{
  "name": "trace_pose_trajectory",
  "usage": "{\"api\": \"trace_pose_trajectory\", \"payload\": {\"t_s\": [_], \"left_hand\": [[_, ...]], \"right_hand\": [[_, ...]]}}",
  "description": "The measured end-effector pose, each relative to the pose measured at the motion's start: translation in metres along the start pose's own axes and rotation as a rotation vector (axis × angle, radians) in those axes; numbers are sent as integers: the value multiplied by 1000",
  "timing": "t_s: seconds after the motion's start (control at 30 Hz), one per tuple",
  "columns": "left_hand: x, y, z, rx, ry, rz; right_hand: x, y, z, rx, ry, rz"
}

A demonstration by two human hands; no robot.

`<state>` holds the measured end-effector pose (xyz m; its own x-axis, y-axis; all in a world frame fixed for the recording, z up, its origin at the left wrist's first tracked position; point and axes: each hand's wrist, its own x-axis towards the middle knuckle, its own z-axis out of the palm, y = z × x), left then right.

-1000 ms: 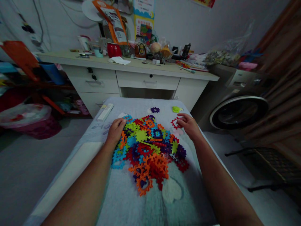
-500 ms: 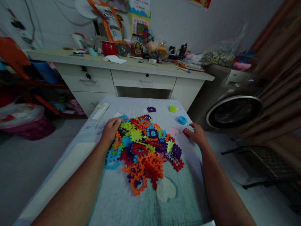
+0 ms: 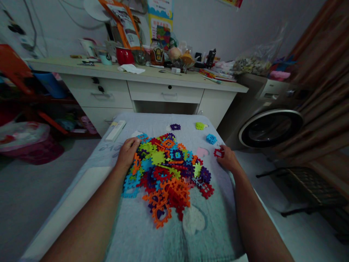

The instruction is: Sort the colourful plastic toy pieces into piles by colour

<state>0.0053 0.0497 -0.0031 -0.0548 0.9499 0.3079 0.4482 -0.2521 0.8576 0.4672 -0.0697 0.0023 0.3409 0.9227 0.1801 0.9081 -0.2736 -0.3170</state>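
Observation:
Plastic interlocking building pieces in orange, red, green, blue and purple form a loose pile [image 3: 158, 158] on a cloth-covered table [image 3: 147, 240]. My left hand [image 3: 127, 154] rests against the pile's left edge, its fingers curled in; whatever they hold is hidden. At the table's right side, my right hand [image 3: 228, 159] pinches a red interlocking building piece [image 3: 218, 153] with a square opening between thumb and fingers. Beyond it lie a blue piece [image 3: 211, 139], a lime green piece [image 3: 200, 126] and a purple piece [image 3: 175, 127], apart from the pile.
A long white box [image 3: 116, 131] lies at the table's far left. Behind stands a white desk [image 3: 152, 74] crowded with jars, a red mug [image 3: 124, 56] and papers. A washing machine [image 3: 269, 123] is at the right, a pink bin [image 3: 29, 145] at the left.
The red piece has turned upright at my right fingertips, and its opening now shows. My right fingers have drawn closer together; my left hand has stayed in place.

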Motion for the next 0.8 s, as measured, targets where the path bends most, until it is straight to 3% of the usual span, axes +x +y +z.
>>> {"api": "trace_pose_trajectory", "payload": {"t_s": [0.23, 0.37, 0.47, 0.53, 0.63, 0.8], "left_hand": [[0, -1, 0, 6, -9, -3], [0, -1, 1, -13, -3, -7], [0, 0, 1, -14, 0, -7], [0, 1, 1, -14, -1, -8], [-1, 1, 1, -15, -2, -12], [-1, 1, 1, -16, -6, -15]], "right_hand": [[-2, -1, 0, 30, 19, -7], [-4, -15, -10, 97, 79, -159], [-9, -37, -15, 190, -64, -375], [-13, -52, -14, 199, -191, -440], [-19, -71, -10, 128, -278, -388], [-23, -86, -5, 92, -279, -263]]}}
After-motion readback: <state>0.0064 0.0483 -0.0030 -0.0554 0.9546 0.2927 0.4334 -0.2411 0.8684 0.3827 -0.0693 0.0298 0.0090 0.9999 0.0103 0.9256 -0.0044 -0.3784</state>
